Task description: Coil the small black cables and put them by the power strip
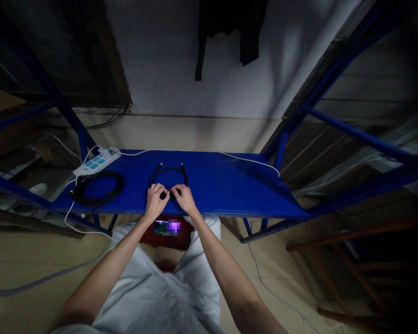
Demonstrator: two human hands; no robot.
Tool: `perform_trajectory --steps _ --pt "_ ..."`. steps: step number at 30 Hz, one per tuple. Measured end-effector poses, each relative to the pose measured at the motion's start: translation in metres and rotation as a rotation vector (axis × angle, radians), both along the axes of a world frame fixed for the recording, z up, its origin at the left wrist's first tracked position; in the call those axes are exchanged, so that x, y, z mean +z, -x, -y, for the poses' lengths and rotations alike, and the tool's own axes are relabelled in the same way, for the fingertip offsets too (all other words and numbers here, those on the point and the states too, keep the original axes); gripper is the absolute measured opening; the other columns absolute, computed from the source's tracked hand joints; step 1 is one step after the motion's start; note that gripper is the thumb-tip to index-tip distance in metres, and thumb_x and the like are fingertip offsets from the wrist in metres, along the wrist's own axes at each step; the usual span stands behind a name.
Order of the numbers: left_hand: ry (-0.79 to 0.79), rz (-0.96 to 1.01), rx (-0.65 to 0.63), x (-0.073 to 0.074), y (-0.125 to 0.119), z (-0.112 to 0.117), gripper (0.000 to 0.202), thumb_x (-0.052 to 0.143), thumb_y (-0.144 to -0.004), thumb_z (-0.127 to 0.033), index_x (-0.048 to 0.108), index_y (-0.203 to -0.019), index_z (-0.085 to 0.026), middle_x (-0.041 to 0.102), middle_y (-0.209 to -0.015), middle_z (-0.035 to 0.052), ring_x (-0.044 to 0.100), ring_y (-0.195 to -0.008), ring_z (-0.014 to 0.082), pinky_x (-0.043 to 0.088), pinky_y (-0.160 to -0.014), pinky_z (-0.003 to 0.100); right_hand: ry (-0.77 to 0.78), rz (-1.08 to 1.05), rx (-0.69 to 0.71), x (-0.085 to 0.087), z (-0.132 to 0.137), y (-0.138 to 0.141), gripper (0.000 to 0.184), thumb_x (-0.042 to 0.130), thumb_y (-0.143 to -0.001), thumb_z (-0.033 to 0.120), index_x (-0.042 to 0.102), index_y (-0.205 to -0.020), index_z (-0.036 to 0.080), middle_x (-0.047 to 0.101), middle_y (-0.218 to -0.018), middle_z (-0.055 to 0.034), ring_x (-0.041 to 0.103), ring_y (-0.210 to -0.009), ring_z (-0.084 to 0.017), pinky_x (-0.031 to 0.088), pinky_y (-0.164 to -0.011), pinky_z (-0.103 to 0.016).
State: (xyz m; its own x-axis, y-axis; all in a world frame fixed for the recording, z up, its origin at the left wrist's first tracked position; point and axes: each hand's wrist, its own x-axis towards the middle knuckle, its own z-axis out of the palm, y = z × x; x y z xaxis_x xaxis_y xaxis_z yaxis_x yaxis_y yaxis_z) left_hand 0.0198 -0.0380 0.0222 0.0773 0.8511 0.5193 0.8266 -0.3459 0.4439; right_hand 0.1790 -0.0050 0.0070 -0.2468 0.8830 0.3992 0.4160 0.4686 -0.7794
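A black cable [169, 169] with a plug at each of its two ends lies in a loop on the blue shelf [226, 185]. Both plugs point away from me, toward the wall. At the near side of the loop, my left hand [156, 199] pinches the cable between thumb and fingers. Close beside it, my right hand [184, 197] is closed on the same cable, fingertips nearly touching those of the left. The bit of cable between the fingertips is mostly hidden.
To the left lies a larger black cable coil [99, 189], next to a white power strip [96, 162] with blue sockets. A white cord [247, 160] runs along the shelf's back edge. Below the front edge, a lit phone screen [167, 227] rests on a red surface between my knees.
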Motion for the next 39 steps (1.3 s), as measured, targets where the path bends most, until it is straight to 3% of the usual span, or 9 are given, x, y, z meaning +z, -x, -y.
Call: perform_trajectory --steps 10,16,22,30,39 --pt "0.005 -0.009 -0.023 -0.003 0.005 -0.002 0.018 0.060 -0.089 -0.022 0.056 -0.072 -0.022 0.061 -0.082 0.0020 0.054 -0.090 0.0220 0.039 -0.082 0.036 -0.019 -0.031 0.001 0.005 0.002 0.004 0.015 0.059 -0.090 0.020 0.073 -0.088 0.021 0.072 -0.089 -0.0030 0.064 -0.086 -0.017 0.045 -0.082 -0.027" --pt "-0.029 -0.017 -0.021 -0.008 0.006 0.001 0.016 0.056 -0.095 -0.030 0.061 -0.082 -0.023 0.064 -0.092 0.0058 0.055 -0.097 0.0257 0.040 -0.087 0.040 -0.054 0.003 0.033 0.005 0.003 0.006 0.015 0.064 -0.082 0.018 0.075 -0.092 0.022 0.072 -0.092 -0.0033 0.063 -0.087 -0.019 0.047 -0.086 -0.030" --pt "-0.037 -0.042 -0.038 -0.005 0.010 0.004 0.013 0.055 -0.096 -0.028 0.062 -0.086 -0.022 0.065 -0.095 0.0071 0.055 -0.100 0.0268 0.041 -0.087 0.040 0.017 -0.100 0.075 -0.002 -0.003 0.010 0.018 0.062 -0.086 0.029 0.076 -0.091 0.019 0.074 -0.090 -0.0048 0.065 -0.084 -0.018 0.048 -0.079 -0.029" --pt "-0.004 -0.065 -0.052 -0.004 0.012 0.005 0.005 0.058 -0.092 -0.021 0.061 -0.088 -0.021 0.064 -0.096 0.0073 0.054 -0.100 0.0268 0.041 -0.086 0.040 0.023 -0.038 0.043 0.000 -0.001 0.014 0.030 0.065 -0.087 0.045 0.076 -0.080 0.018 0.074 -0.081 -0.0048 0.064 -0.077 -0.018 0.046 -0.073 -0.026" --pt "0.021 -0.028 -0.070 -0.005 0.015 0.004 0.011 0.063 -0.091 -0.026 0.060 -0.082 -0.022 0.064 -0.090 0.0050 0.054 -0.097 0.0253 0.040 -0.086 0.038 -0.001 -0.048 0.085 -0.002 -0.004 0.013 0.025 0.063 -0.086 0.039 0.075 -0.077 0.018 0.074 -0.080 -0.0043 0.064 -0.076 -0.019 0.046 -0.073 -0.028"
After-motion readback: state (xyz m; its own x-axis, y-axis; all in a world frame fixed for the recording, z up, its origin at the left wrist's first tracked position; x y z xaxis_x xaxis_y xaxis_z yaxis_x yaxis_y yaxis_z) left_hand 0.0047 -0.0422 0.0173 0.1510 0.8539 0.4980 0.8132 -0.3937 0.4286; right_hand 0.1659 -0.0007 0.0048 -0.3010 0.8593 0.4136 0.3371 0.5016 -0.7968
